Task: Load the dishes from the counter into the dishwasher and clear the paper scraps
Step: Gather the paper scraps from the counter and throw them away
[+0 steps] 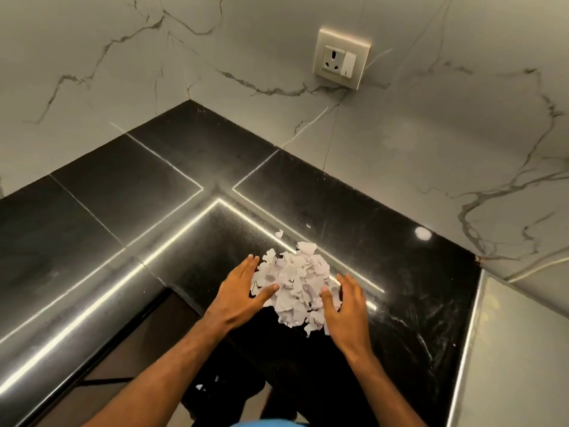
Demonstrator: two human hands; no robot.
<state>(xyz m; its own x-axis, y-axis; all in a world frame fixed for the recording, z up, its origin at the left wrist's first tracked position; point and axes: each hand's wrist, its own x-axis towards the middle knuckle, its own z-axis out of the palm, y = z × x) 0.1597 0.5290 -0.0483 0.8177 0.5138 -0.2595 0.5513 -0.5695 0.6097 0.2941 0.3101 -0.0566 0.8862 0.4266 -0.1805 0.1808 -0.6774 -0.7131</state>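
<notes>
The paper scraps lie in one white heap on the black counter, close to its front edge and near the inner corner where the counter turns. I cannot tell if the nearest scraps hang over this edge, because it is all dark there. One single scrap lies apart, just behind the heap.

I see both hands at the heap, one on each side. The left hand is flat against the left side, its fingers straight and together, pointing away from the person, and its thumb is laid on the scraps. The right hand stands against the right side in the same way, its fingers straight, and its thumb touches the paper. Neither hand is closed around anything; the fingers are released and only press on the heap from the two sides. Both forearms are bare.

Outward from there, the counter is glossy, with bright lines of reflected light and a round light spot to the right. Behind it rises a pale marble wall with dark veins. A wall socket with a switch sits on this wall, well above the heap. At the right end of the counter begins a pale grey surface.
</notes>
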